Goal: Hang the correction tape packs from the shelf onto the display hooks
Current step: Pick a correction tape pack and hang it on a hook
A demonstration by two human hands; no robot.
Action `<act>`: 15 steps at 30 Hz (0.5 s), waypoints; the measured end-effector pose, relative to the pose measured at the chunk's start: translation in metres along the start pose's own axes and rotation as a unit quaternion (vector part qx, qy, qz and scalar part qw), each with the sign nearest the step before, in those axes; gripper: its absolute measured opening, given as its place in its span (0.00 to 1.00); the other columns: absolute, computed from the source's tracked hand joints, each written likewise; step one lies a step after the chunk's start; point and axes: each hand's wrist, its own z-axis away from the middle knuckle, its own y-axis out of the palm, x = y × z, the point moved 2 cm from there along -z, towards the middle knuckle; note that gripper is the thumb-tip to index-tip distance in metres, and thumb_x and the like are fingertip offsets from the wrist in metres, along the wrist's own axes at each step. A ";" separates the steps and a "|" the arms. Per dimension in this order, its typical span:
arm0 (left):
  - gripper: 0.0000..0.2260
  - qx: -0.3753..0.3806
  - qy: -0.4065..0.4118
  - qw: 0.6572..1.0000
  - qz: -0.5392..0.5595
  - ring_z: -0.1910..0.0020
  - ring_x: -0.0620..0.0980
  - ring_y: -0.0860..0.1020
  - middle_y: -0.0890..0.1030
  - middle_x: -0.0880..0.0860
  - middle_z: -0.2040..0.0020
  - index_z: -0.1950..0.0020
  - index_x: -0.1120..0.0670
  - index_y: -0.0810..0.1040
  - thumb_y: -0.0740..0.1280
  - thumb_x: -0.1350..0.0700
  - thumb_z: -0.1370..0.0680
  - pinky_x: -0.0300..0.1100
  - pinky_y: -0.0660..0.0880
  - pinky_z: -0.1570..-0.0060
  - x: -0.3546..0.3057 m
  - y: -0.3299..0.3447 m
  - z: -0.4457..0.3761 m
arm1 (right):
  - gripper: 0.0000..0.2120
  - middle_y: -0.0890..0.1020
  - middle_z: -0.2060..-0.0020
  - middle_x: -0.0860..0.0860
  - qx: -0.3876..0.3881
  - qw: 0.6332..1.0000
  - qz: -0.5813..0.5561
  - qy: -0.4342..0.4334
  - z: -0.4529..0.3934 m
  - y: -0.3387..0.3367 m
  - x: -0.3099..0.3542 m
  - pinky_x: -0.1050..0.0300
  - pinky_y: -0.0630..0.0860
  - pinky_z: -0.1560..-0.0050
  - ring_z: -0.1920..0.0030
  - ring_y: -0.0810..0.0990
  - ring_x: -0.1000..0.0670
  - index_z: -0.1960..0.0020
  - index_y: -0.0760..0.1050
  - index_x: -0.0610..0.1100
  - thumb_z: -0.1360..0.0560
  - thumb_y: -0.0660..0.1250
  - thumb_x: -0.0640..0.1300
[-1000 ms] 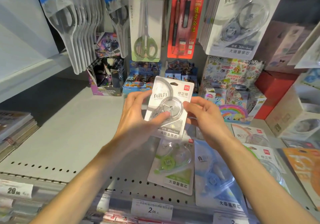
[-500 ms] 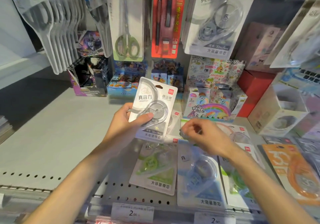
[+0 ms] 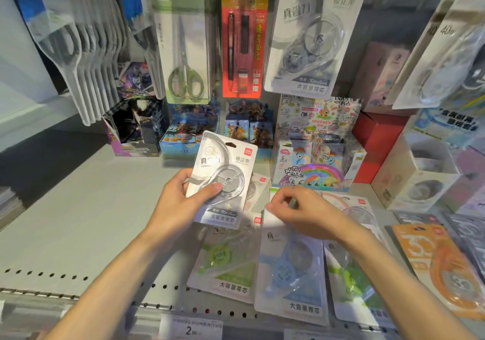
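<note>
My left hand (image 3: 178, 203) grips a clear correction tape pack (image 3: 231, 156) by its lower left, thumb across the blister, and holds it upright above the shelf. Lower right, my right hand (image 3: 301, 211) has curled fingers that pinch the top corner of a blue pack (image 3: 288, 274) lying flat. A green pack (image 3: 225, 258), a second green pack (image 3: 346, 287) and an orange pack (image 3: 441, 268) also lie on the shelf (image 3: 78, 221). More clear packs (image 3: 307, 37) hang in a row at the upper right; their hook is hidden.
Hanging scissors packs (image 3: 185, 51) and a red pen pack (image 3: 242, 43) fill the pegs to the left of the clear packs. Card boxes (image 3: 189, 132) and a rainbow pony box (image 3: 315, 166) stand at the back of the shelf. A red box (image 3: 375, 140) is on the right.
My right hand has let go of the clear pack and dropped to the packs lying on the shelf. My left hand still holds the clear pack.
</note>
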 end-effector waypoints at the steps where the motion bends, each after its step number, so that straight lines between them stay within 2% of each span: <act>1: 0.16 0.000 0.002 1.000 0.000 0.53 0.54 0.88 0.89 0.54 0.51 0.42 0.55 0.78 0.78 0.60 0.27 0.48 0.84 0.55 -0.001 -0.001 0.001 | 0.13 0.73 0.69 0.57 -0.005 0.999 -0.045 -0.010 0.000 -0.006 0.002 0.63 0.68 0.65 0.67 0.70 0.56 0.62 0.75 0.51 0.20 0.69 0.52; 3: 0.15 0.006 0.014 1.000 -0.017 0.54 0.50 0.88 0.89 0.51 0.52 0.42 0.54 0.78 0.78 0.59 0.26 0.39 0.82 0.59 -0.005 -0.001 0.004 | 0.10 0.69 0.73 0.51 -0.011 0.992 -0.126 -0.025 0.000 -0.017 0.006 0.62 0.65 0.71 0.72 0.66 0.52 0.58 0.77 0.49 0.18 0.68 0.50; 5: 0.14 0.019 0.022 0.999 -0.038 0.54 0.48 0.87 0.89 0.48 0.52 0.42 0.53 0.77 0.77 0.59 0.25 0.35 0.80 0.60 -0.008 0.002 0.007 | 0.08 0.68 0.72 0.47 -0.028 0.983 -0.179 -0.034 -0.002 -0.027 0.010 0.61 0.63 0.74 0.73 0.65 0.49 0.54 0.78 0.47 0.18 0.68 0.49; 8: 0.14 0.048 0.023 0.998 -0.043 0.54 0.46 0.87 0.89 0.47 0.51 0.41 0.53 0.77 0.76 0.60 0.24 0.33 0.80 0.60 -0.011 0.012 0.012 | 0.07 0.69 0.72 0.47 -0.072 0.977 -0.191 -0.058 -0.010 -0.037 0.018 0.63 0.63 0.75 0.77 0.63 0.53 0.53 0.79 0.49 0.18 0.68 0.49; 10: 0.15 0.071 0.024 0.996 -0.048 0.53 0.47 0.87 0.89 0.47 0.51 0.41 0.52 0.77 0.76 0.60 0.24 0.35 0.81 0.60 -0.013 0.020 0.014 | 0.07 0.69 0.70 0.45 -0.103 0.975 -0.177 -0.080 -0.015 -0.041 0.024 0.66 0.65 0.72 0.75 0.64 0.55 0.52 0.79 0.49 0.18 0.67 0.51; 11: 0.15 0.084 0.023 0.995 -0.045 0.53 0.48 0.88 0.89 0.47 0.51 0.41 0.52 0.77 0.77 0.59 0.25 0.36 0.81 0.61 -0.014 0.023 0.015 | 0.08 0.70 0.70 0.46 -0.120 0.973 -0.177 -0.090 -0.018 -0.041 0.026 0.66 0.66 0.70 0.73 0.66 0.55 0.52 0.80 0.49 0.18 0.67 0.51; 13: 0.18 0.107 0.018 0.993 -0.036 0.54 0.50 0.88 0.89 0.49 0.50 0.40 0.52 0.78 0.78 0.55 0.27 0.40 0.82 0.62 -0.015 0.030 0.018 | 0.08 0.73 0.71 0.55 -0.163 0.965 -0.180 -0.096 -0.023 -0.041 0.028 0.67 0.68 0.67 0.71 0.69 0.57 0.52 0.80 0.49 0.19 0.68 0.52; 15: 0.20 0.116 0.024 0.992 -0.051 0.52 0.50 0.88 0.88 0.48 0.48 0.40 0.50 0.78 0.78 0.51 0.30 0.44 0.84 0.58 -0.017 0.034 0.020 | 0.07 0.76 0.70 0.60 -0.204 0.960 -0.167 -0.089 -0.026 -0.039 0.030 0.68 0.69 0.65 0.68 0.72 0.60 0.54 0.81 0.51 0.19 0.69 0.51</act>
